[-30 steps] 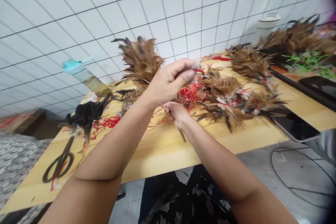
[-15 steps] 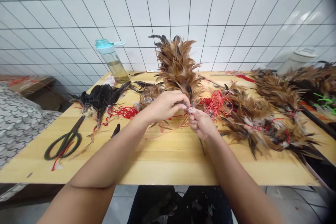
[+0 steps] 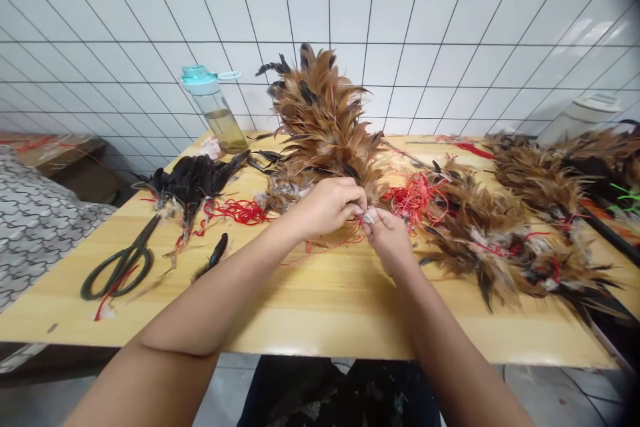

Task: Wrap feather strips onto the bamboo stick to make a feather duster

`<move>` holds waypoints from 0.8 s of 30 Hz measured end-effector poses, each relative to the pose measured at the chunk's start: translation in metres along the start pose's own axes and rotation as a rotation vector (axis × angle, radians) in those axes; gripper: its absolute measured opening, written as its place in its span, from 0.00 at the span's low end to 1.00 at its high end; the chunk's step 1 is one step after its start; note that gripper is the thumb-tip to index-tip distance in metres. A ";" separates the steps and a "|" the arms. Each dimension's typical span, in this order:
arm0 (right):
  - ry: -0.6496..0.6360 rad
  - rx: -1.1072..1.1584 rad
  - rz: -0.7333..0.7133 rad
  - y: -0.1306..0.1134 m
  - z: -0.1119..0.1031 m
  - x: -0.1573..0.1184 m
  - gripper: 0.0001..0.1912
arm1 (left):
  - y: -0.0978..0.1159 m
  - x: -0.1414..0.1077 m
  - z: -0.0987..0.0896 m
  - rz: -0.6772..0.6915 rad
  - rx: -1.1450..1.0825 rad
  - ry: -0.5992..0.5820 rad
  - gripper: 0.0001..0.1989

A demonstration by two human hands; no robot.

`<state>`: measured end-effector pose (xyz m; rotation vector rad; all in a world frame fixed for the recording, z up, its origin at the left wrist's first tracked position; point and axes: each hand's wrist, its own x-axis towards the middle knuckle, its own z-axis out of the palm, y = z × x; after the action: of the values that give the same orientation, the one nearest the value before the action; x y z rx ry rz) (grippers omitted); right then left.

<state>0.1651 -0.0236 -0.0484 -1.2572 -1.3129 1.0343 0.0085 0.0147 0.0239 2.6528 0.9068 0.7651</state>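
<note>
A large brown feather duster (image 3: 323, 113) rises in the middle, its tip leaning left against the tiled wall. Its narrow lower end comes down to my two hands. My right hand (image 3: 393, 240) is closed, pinching the whitish fluffy base (image 3: 371, 215) between thumb and fingers. Touching the same spot from the left, my left hand (image 3: 336, 208) is closed too, fingertips pinched at a bit of red string. What lies inside its fingers is mostly hidden. Tangled red string (image 3: 417, 199) lies just right of the hands, and more red string (image 3: 240, 211) lies to the left.
Black scissors (image 3: 120, 267) lie at the left beside a black feather bundle (image 3: 193, 180). Behind stands a tilted-looking bottle with a blue lid (image 3: 213, 103). Brown feather bundles (image 3: 500, 227) cover the right side. One loose black feather (image 3: 219, 250) lies near my left forearm.
The feather duster has tipped further to the left. Both hands remain together at its base, having shifted slightly right in view. The camera view has moved a little.
</note>
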 end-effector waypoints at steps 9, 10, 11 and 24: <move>0.031 -0.444 -0.290 -0.009 -0.006 -0.002 0.15 | 0.017 -0.007 0.002 -0.142 0.119 0.044 0.05; 0.030 -0.460 -0.310 -0.009 -0.006 -0.002 0.15 | 0.018 -0.008 0.001 -0.157 0.123 0.046 0.04; 0.026 -0.472 -0.327 -0.009 -0.005 -0.002 0.15 | 0.018 -0.008 0.001 -0.169 0.128 0.050 0.03; -0.062 -0.469 -0.356 -0.017 -0.004 -0.008 0.13 | 0.035 -0.011 -0.006 -0.218 0.237 0.022 0.05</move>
<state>0.1665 -0.0328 -0.0318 -1.2673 -1.8190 0.5318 0.0153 -0.0191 0.0376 2.6818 1.3421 0.6729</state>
